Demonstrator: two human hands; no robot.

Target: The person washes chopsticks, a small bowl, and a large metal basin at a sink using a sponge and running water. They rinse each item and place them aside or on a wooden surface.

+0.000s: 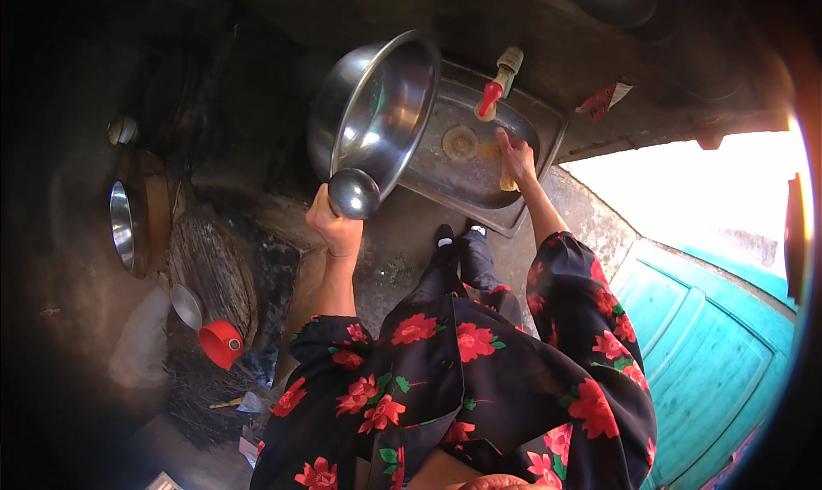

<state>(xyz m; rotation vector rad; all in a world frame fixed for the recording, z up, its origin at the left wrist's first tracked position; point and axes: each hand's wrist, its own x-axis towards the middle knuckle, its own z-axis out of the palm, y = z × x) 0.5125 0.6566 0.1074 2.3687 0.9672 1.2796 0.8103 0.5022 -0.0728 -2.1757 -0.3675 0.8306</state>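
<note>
My left hand (337, 227) is closed in a fist behind a shiny rounded metal piece (354, 195), which looks like the bowl of a ladle; its handle is hidden. Right behind it, a large stainless-steel basin (392, 118) is tipped on its side at the sink's left end. Whether my fist also grips the basin's rim is hidden. Over the right part of the metal sink (420, 185), my right hand (515, 159) is closed around a yellow cloth or scrubber (508, 180), partly covered by the fingers. A tap with a red handle (491, 97) is just above this hand.
A turquoise wooden door (700, 355) stands at the right, below a bright opening. To the left are a wooden block (212, 272), a red plastic vessel (220, 343), a small metal bowl (187, 306) and another metal basin (121, 225). A torn wrapper (603, 100) lies beyond the sink.
</note>
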